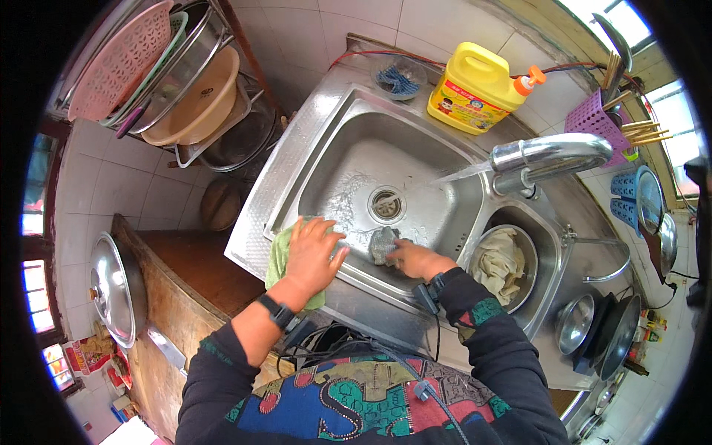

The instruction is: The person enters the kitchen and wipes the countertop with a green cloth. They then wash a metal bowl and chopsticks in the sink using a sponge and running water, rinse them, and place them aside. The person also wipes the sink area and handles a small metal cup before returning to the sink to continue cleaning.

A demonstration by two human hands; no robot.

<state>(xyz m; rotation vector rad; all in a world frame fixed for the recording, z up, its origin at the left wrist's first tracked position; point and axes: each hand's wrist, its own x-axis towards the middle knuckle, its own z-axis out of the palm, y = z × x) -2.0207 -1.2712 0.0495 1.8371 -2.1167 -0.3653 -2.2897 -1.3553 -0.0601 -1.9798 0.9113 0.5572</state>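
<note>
My left hand, fingers spread, rests on a green cloth draped over the front left edge of a stainless steel sink. Inside the large basin, my right hand has its fingertips on a grey scrubbing pad or cloth, near the front wall; whether the fingers pinch it is partly hidden. Water runs from the chrome faucet into the basin, where the round drain lies behind the grey pad.
A yellow detergent jug and a glass bowl with a blue cloth stand behind the basin. The small right basin holds a metal bowl with a beige cloth. A cleaver lies on the wooden counter at left.
</note>
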